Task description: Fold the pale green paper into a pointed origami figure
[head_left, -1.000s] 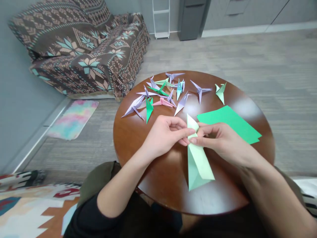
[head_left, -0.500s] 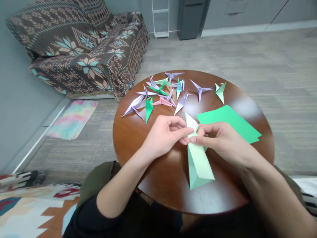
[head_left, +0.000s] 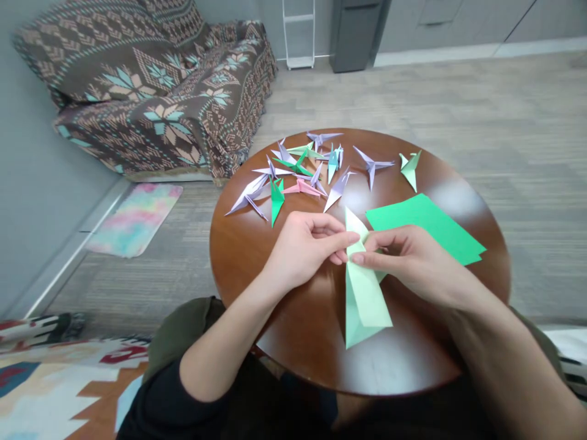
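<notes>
One pale paper (head_left: 371,299), pinched from both sides

From where I stand, the left hand (head_left: 307,250) has the paper near its upper end, thumb pressed on top, the other fingers curled in at its left edge. The right hand (head_left: 410,260) grips it just below, thumb laid on the face; I can't tell how its hidden fingertips sit. The paper's narrow tip points away from the person, its wider end slants back toward them over the round table (head_left: 247,244). I can't tell whether it touches the wood.

Just beyond the right hand lie green sheets (head_left: 428,226). Folded birds (head_left: 298,164) crowd the far left of the table, mostly purple, with a pink bird (head_left: 302,187) among them. One pale green bird (head_left: 410,170) sits apart, past the sheets.
</notes>
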Demonstrator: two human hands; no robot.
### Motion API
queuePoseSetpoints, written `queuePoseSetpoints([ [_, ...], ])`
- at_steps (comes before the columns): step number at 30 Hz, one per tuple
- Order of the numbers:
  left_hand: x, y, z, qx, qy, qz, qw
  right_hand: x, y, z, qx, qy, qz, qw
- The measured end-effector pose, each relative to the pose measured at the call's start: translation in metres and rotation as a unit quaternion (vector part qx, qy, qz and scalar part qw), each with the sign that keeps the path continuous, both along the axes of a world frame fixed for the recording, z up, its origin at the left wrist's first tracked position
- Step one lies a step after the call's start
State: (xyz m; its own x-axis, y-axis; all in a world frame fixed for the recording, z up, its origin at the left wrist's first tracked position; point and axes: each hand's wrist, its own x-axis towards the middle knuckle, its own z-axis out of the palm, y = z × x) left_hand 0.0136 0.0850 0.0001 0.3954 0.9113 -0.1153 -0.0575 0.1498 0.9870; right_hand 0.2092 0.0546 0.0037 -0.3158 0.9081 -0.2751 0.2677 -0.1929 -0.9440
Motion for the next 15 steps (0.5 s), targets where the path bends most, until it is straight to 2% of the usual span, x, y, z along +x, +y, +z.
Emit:
queuePoseSetpoints([
  [7,0.0,-0.0012,0.0006,-0.011,0.002,-0.008,1.0,0.003,0.0014,0.001,0.005,0.022,0.002,1.0],
  [15,0.0004,-0.0033,0.0019,-0.013,0.008,-0.019,1.0,0.0043,-0.0011,0.001,0.019,-0.007,0.008,1.0],
])
